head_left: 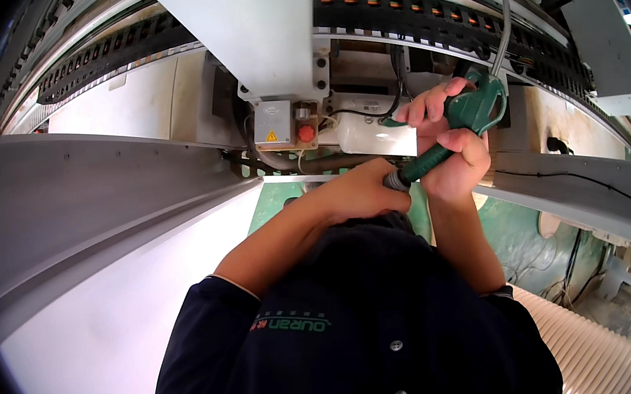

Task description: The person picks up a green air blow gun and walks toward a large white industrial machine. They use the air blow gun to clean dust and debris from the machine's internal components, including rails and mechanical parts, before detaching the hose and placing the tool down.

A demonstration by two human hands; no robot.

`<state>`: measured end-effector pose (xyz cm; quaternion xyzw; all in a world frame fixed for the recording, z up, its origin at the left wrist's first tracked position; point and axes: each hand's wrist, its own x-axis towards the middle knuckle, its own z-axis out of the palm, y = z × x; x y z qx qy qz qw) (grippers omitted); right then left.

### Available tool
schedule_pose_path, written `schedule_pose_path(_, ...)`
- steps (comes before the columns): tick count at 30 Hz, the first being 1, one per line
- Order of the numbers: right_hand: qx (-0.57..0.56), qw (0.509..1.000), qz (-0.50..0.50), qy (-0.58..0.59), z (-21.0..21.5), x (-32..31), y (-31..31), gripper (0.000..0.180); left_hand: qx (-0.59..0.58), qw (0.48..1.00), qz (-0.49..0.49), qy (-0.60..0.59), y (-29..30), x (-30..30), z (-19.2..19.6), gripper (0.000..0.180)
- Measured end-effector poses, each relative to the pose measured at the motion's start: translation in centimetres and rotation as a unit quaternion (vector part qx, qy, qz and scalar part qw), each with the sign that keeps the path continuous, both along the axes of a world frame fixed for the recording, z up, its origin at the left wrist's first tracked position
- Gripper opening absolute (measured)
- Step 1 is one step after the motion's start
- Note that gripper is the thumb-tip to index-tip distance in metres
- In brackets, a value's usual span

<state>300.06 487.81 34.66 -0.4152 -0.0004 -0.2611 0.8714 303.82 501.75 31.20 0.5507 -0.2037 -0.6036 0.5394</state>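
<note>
A green air blow gun (470, 108) with a long, bent metal nozzle (504, 35) is held in front of my chest, its nozzle pointing away from me. My right hand (456, 169) is closed around its grip, thumb across the handle and the upper fingers near the gun's body. At the lower end of the handle, my left hand (365, 191) is wrapped round the grey ribbed fitting (396, 181). Whatever runs on from that fitting is hidden inside my left hand.
Ahead stands a machine with a white column (250, 33), a black cable chain (419, 10) and a small box with a red button (307, 132). A grey beam (110, 174) runs along the left. To the right are a black cable (594, 179) and stacked ribbed boards (581, 338).
</note>
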Motion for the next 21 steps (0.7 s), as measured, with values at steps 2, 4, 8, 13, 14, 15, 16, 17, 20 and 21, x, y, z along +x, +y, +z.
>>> schedule_pose_path(2,0.017,1.000,0.001,0.003,-0.1,-0.4,0.1,0.054,0.021,0.999,-0.027,0.039,0.1,-0.3,0.0,0.012)
schedule_pose_path(4,0.004,1.000,-0.003,-0.007,0.4,-0.5,0.2,0.055,0.009,0.999,-0.039,0.028,0.0,-0.1,-0.1,0.013)
schedule_pose_path(8,0.001,1.000,0.008,-0.009,-0.1,-0.4,0.4,0.056,0.004,0.996,-0.041,0.075,0.3,0.1,-0.1,0.017)
schedule_pose_path(13,0.016,1.000,0.012,0.020,-0.8,-0.1,0.6,0.055,-0.004,0.988,-0.043,0.147,0.4,0.5,-0.4,0.018)
schedule_pose_path(14,0.021,0.999,0.018,0.021,-0.9,0.1,0.6,0.055,-0.008,0.987,-0.044,0.157,0.5,0.5,-0.6,0.018)
schedule_pose_path(15,0.026,0.999,0.023,0.022,-0.9,0.2,0.6,0.055,-0.008,0.986,-0.042,0.162,0.6,0.4,-0.6,0.018)
schedule_pose_path(16,0.017,0.999,0.033,0.022,-1.0,0.2,0.8,0.055,-0.007,0.985,-0.040,0.166,0.8,0.3,-0.6,0.018)
schedule_pose_path(17,0.007,0.999,0.042,0.022,-1.1,0.0,1.0,0.055,-0.008,0.985,-0.038,0.171,0.9,0.2,-0.6,0.019)
schedule_pose_path(20,0.020,0.998,0.048,0.032,-1.3,0.1,1.2,0.054,-0.015,0.963,-0.058,0.265,1.2,0.1,-1.4,0.020)
schedule_pose_path(21,0.031,0.998,0.046,0.036,-1.3,0.2,1.2,0.053,-0.014,0.959,-0.061,0.276,1.3,0.0,-1.6,0.020)
